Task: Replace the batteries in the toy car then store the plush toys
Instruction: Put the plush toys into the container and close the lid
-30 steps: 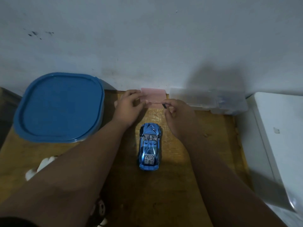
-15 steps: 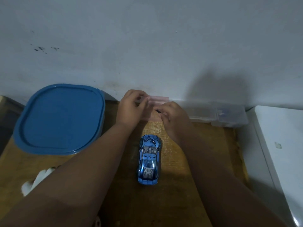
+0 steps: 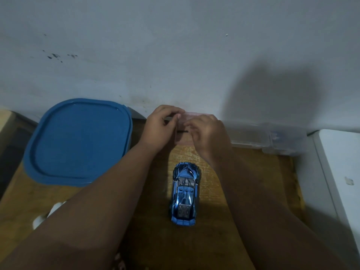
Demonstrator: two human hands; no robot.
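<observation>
Both our hands, left hand (image 3: pixel 158 128) and right hand (image 3: pixel 207 136), pinch the little pink box (image 3: pixel 186 131) by the wall. The toy car (image 3: pixel 185 192) waits on the surface (image 3: pixel 253 172) just behind them. We should open it slowly so nothing spills.

Single head view, wide-angle, looking forward and down from above near edge of desk (image 3: pixel 253 172). Close range: forearms fill near frame. Wall (image 3: pixel 175 55) fills far half. No second view to overlap.
</observation>
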